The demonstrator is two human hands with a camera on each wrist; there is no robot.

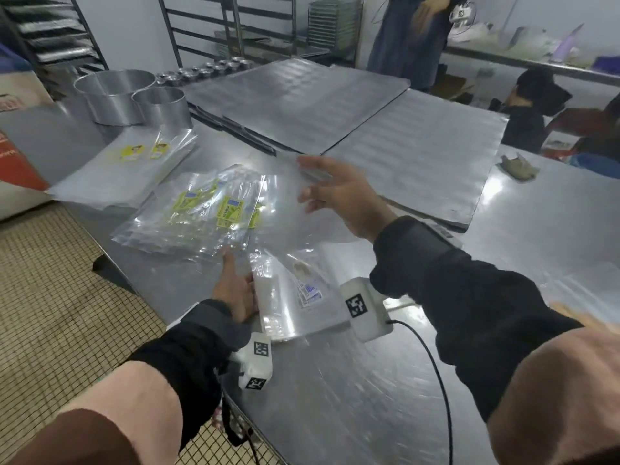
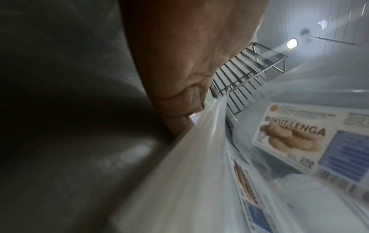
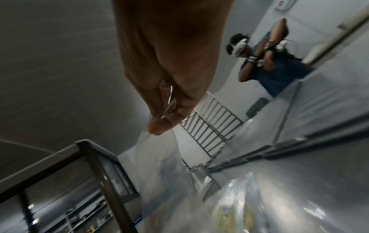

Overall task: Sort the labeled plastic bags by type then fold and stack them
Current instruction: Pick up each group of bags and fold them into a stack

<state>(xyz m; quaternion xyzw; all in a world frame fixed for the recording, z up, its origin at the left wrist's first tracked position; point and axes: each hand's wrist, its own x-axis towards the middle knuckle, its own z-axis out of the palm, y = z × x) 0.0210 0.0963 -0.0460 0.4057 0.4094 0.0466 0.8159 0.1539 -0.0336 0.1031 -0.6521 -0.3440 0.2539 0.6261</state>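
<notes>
My left hand (image 1: 235,285) lies with straight fingers against the left edge of a stack of clear bags (image 1: 292,307) with blue-and-white labels. The left wrist view shows my fingertips (image 2: 177,124) on that edge and a "Biskut Lenga" label (image 2: 289,138). My right hand (image 1: 303,179) is raised above the table. It pinches the edge of a clear bag (image 1: 285,226) that hangs down toward the stack; thumb and fingers pinch the film (image 3: 169,100). A loose pile of bags with green-yellow labels (image 1: 201,209) lies left of centre. A flat pile with yellow labels (image 1: 134,156) sits at the far left.
Two metal rings (image 1: 114,92) and small tins (image 1: 201,72) stand at the back left. Large flat trays (image 1: 295,102) cover the far table. A rag (image 1: 518,167) lies at right. One person stands (image 1: 406,35), another sits (image 1: 533,105) beyond. The table edge drops to tiled floor (image 1: 50,297).
</notes>
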